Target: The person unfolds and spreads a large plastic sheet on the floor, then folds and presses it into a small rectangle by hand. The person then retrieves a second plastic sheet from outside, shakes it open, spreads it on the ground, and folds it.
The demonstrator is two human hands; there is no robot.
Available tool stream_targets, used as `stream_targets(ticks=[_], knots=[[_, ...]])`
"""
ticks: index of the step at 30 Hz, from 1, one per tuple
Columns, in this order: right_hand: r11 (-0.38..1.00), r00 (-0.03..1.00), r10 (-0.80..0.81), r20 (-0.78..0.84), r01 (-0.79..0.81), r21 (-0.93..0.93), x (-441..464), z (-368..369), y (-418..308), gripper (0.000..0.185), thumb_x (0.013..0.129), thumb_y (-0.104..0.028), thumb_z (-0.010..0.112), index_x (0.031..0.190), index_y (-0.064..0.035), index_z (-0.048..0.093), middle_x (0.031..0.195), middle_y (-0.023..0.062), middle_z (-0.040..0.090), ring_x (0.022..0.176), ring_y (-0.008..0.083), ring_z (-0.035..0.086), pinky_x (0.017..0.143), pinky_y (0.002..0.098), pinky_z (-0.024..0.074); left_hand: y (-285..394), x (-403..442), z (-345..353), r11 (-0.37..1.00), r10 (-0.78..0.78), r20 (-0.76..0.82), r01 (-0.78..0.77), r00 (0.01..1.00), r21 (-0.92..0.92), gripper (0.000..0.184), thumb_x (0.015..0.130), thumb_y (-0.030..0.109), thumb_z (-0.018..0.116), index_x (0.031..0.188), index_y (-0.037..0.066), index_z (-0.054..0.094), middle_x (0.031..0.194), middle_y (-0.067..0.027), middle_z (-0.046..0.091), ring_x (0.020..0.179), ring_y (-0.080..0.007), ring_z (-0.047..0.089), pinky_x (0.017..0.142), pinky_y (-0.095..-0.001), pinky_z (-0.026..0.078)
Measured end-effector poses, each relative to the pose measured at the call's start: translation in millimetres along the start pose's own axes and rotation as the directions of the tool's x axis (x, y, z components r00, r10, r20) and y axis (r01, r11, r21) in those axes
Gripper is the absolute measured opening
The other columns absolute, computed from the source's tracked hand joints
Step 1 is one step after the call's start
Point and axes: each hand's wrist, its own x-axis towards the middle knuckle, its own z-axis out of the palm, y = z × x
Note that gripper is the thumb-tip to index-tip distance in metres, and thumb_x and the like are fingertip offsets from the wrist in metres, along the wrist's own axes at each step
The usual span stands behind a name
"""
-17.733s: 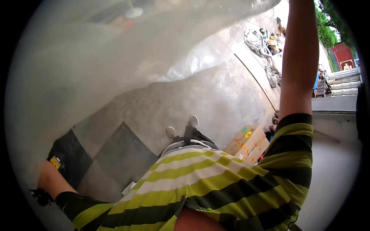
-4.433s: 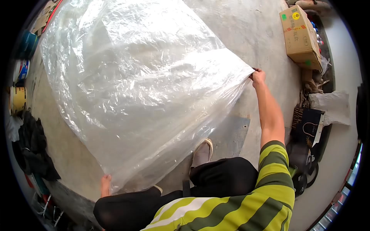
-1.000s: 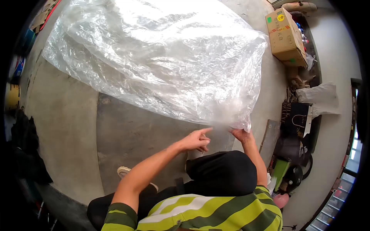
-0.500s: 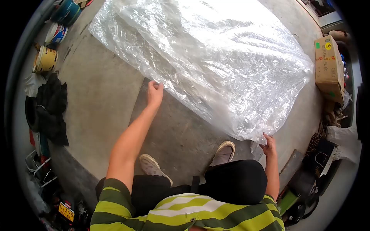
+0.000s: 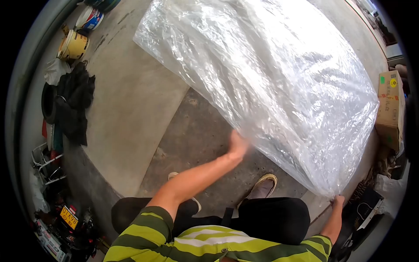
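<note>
A large clear plastic sheet (image 5: 279,78), crinkled and shiny, lies spread over the concrete floor in front of me. At its near right corner my right hand (image 5: 338,200) is closed on the gathered plastic. My left hand (image 5: 238,144) is at the sheet's near edge, about midway along. Motion smears its fingers, so whether they grip the plastic or only touch it does not show.
A cardboard box (image 5: 389,109) stands beside the sheet's right edge. Along the left wall are a yellow bucket (image 5: 74,45), a white and blue bucket (image 5: 90,18), black cloth (image 5: 74,102) and a yellow number plate (image 5: 69,217). My shoe (image 5: 263,185) is near the sheet.
My left hand has moved right along the sheet's near edge. My right hand has moved right and down, drawing the near corner with it. The view has shifted a little left.
</note>
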Motion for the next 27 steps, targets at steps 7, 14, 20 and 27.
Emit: stream_targets(ticks=[7,14,20,27], knots=[[0.676,0.561,-0.714,-0.418,0.4,-0.618,-80,48,-192,0.048,0.085,-0.019,0.063,0.126,0.0051,0.052,0.13,0.0241,0.052,0.122,0.0384,0.049,0.103,0.0434,0.0395,45,-68,-59,0.755,-0.646,0.759,0.208,0.079,0.621,0.038,0.096,0.025,0.058,0.123,-0.001,0.056,0.099,-0.0103,0.069,0.082,-0.0198,0.069,0.072,-0.0317,0.056],[0.067,0.132,-0.906,0.401,0.983,-0.173,-299,238,-390,0.047,0.08,-0.019,0.073,0.121,-0.002,0.057,0.125,0.019,0.055,0.114,0.036,0.055,0.095,0.0422,0.0456,184,99,-289,0.231,-0.759,0.021,0.24,0.651,0.943,0.036,0.098,0.034,0.051,0.097,0.002,0.066,0.071,-0.0067,0.068,0.055,-0.0159,0.059,0.05,-0.0314,0.048],[-0.207,0.077,-0.789,0.609,0.901,-0.381,-406,354,-425,0.097,0.071,-0.039,0.081,0.148,-0.0123,0.028,0.152,0.0168,0.029,0.138,0.0361,0.032,0.108,0.0558,0.0326,176,137,-396,0.931,-0.318,-0.15,0.339,0.936,0.137,0.067,0.098,0.056,0.04,0.128,-0.003,0.047,0.109,-0.0181,0.065,0.089,-0.0277,0.066,0.076,-0.0397,0.055],[0.041,0.171,-0.908,0.384,0.945,-0.324,-405,434,-428,0.06,0.081,0.0,0.054,0.139,-0.0099,0.045,0.124,0.0212,0.054,0.111,0.0367,0.055,0.088,0.0433,0.0487,205,187,-354,0.625,-0.043,-0.07,-0.028,0.997,-0.78,0.08,0.092,0.067,0.038,0.143,0.006,0.036,0.138,-0.0142,0.049,0.128,-0.0324,0.045,0.104,-0.0457,0.041]])
